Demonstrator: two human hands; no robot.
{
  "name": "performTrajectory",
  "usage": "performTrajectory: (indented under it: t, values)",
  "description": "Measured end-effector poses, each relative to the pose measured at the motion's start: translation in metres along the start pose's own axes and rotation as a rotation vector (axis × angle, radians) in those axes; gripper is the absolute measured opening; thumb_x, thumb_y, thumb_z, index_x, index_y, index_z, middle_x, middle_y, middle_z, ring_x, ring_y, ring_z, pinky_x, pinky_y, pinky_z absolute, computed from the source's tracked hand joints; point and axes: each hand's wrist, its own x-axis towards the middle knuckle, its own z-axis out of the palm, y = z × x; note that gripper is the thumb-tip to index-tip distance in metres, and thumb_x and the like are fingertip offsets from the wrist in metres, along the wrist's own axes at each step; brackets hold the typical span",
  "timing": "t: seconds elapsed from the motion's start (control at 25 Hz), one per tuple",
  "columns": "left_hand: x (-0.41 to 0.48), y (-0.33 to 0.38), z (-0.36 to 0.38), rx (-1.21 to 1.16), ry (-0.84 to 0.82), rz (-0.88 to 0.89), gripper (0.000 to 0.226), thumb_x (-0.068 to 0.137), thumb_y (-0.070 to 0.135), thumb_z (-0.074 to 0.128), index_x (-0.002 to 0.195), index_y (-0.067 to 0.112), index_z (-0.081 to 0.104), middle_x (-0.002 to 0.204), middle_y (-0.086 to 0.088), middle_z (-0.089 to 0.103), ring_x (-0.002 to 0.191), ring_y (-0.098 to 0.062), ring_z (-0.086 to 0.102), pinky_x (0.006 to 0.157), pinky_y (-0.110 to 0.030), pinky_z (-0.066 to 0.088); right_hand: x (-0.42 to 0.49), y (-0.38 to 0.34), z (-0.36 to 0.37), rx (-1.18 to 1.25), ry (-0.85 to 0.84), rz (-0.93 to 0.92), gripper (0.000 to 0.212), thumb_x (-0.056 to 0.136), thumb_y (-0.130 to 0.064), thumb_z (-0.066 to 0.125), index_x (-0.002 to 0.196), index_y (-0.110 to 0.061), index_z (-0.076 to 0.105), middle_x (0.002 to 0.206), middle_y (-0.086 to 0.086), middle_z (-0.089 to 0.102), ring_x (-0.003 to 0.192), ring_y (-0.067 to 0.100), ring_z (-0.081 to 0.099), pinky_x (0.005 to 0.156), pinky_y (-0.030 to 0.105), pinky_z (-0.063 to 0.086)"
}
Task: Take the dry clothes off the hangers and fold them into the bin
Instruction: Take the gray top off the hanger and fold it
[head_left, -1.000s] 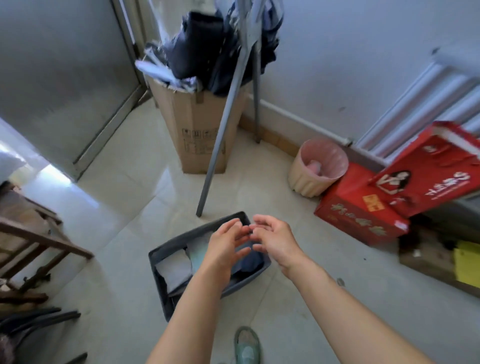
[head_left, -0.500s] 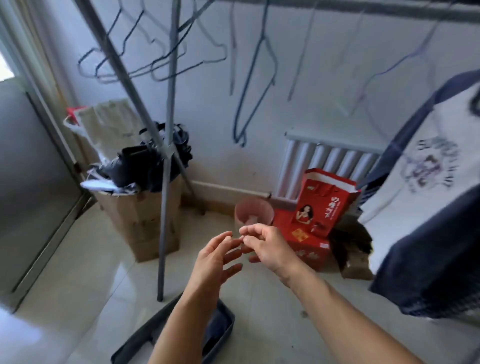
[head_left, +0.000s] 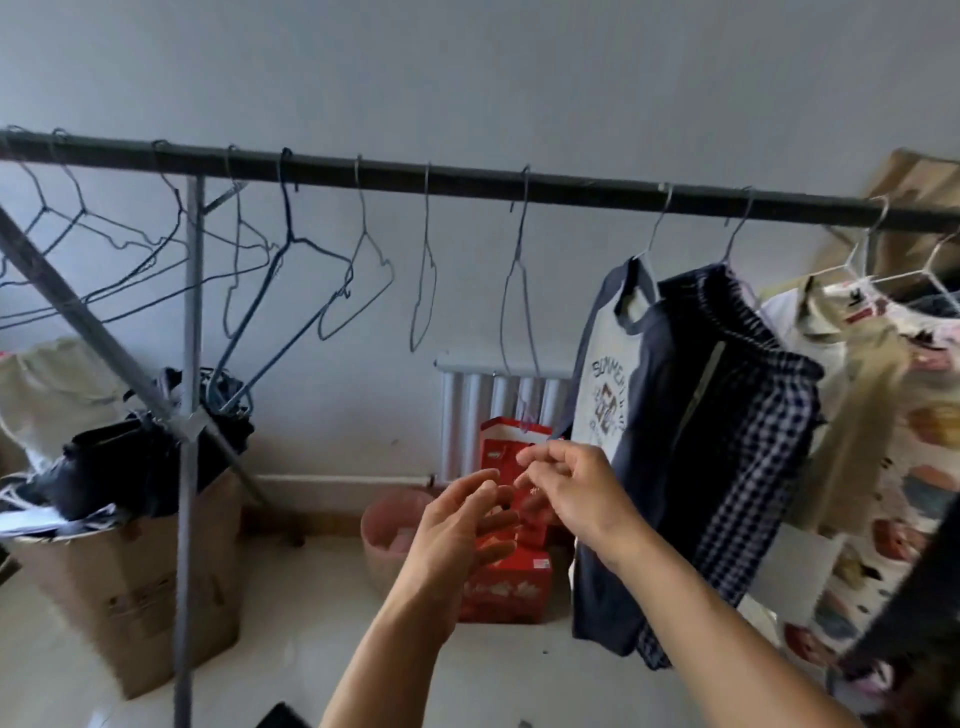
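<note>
The T-shirt (head_left: 605, 395) hangs lengthwise down from the rail (head_left: 467, 179), just right of and above the right hand (head_left: 576, 493) (the nearer one); both it and the left hand (head_left: 457, 530) are empty, fingers loosely apart.

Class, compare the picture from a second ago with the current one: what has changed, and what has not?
The view swung up from the floor to the rail. Both hands rose with it; the right hand now nears the hanging raglan T-shirt. Nothing was gripped or released. The left hand and right stay empty, close together.
</note>
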Motion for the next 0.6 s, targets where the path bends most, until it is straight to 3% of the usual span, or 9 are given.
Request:
performTrajectory:
  t: [0.08, 0.12, 0.2, 0.28, 0.36, 0.44, 0.6]
  values:
    - [0.003, 0.005, 0.022, 0.025, -0.011, 0.014, 0.019, 0.099, 0.028, 0.053, 0.115, 0.024, 0.064, 0.106, 0.001, 0.075, 0.093, -0.017, 0.072, 0.076, -0.03, 0.059, 0.012, -0.005, -0.031, -0.053, 0.274, -0.075, 0.022, 0.094, -0.021, 0.051, 0.077, -0.022, 0.065, 0.066, 0.002, 0.068, 0.054, 0.019, 0.063, 0.055, 0.038, 0.053]
    - [0.004, 0.006, 0.029, 0.042, -0.012, 0.024, 0.019, 0.099, 0.03, 0.054, 0.114, 0.025, 0.064, 0.105, 0.002, 0.075, 0.093, -0.016, 0.072, 0.075, -0.03, 0.06, 0.02, -0.011, -0.047, -0.098, 0.412, -0.113, 0.021, 0.093, -0.025, 0.051, 0.076, -0.019, 0.063, 0.067, 0.001, 0.066, 0.058, 0.021, 0.062, 0.055, 0.037, 0.049]
    - [0.004, 0.008, 0.039, 0.075, -0.01, 0.044, 0.02, 0.098, 0.032, 0.054, 0.114, 0.026, 0.064, 0.102, 0.005, 0.075, 0.091, -0.015, 0.073, 0.076, -0.03, 0.06, 0.04, -0.023, -0.08, -0.2, 0.647, -0.184, 0.013, 0.092, -0.026, 0.052, 0.087, -0.019, 0.062, 0.087, 0.001, 0.064, 0.078, 0.023, 0.06, 0.066, 0.032, 0.043]
    - [0.003, 0.01, 0.044, 0.099, 0.012, 0.053, 0.021, 0.097, 0.033, 0.054, 0.114, 0.025, 0.064, 0.101, 0.005, 0.075, 0.092, -0.016, 0.073, 0.082, -0.035, 0.06, 0.067, -0.032, -0.107, -0.293, 0.741, -0.205, 0.022, 0.089, -0.027, 0.055, 0.107, -0.014, 0.057, 0.11, 0.008, 0.055, 0.1, 0.028, 0.055, 0.079, 0.036, 0.044]
    - [0.002, 0.011, 0.048, 0.118, 0.039, 0.053, 0.022, 0.097, 0.033, 0.054, 0.115, 0.024, 0.063, 0.1, 0.004, 0.076, 0.092, -0.016, 0.073, 0.083, -0.036, 0.059, 0.094, -0.039, -0.122, -0.437, 0.66, -0.091, 0.043, 0.089, -0.035, 0.056, 0.121, -0.006, 0.048, 0.126, 0.016, 0.046, 0.117, 0.036, 0.048, 0.09, 0.043, 0.043]
    - [0.002, 0.013, 0.052, 0.128, 0.056, 0.051, 0.022, 0.098, 0.032, 0.053, 0.116, 0.023, 0.064, 0.097, 0.004, 0.076, 0.089, -0.016, 0.073, 0.08, -0.033, 0.06, 0.112, -0.044, -0.128, -0.554, 0.526, 0.045, 0.056, 0.092, -0.042, 0.053, 0.127, 0.0, 0.041, 0.133, 0.022, 0.045, 0.121, 0.04, 0.047, 0.09, 0.044, 0.042]
    - [0.002, 0.018, 0.061, 0.153, 0.061, 0.057, 0.021, 0.1, 0.029, 0.051, 0.114, 0.021, 0.064, 0.096, 0.001, 0.076, 0.088, -0.019, 0.073, 0.077, -0.031, 0.06, 0.126, -0.049, -0.136, -0.693, 0.388, 0.057, 0.036, 0.101, -0.026, 0.039, 0.121, 0.001, 0.049, 0.125, 0.021, 0.058, 0.114, 0.041, 0.057, 0.077, 0.038, 0.037]
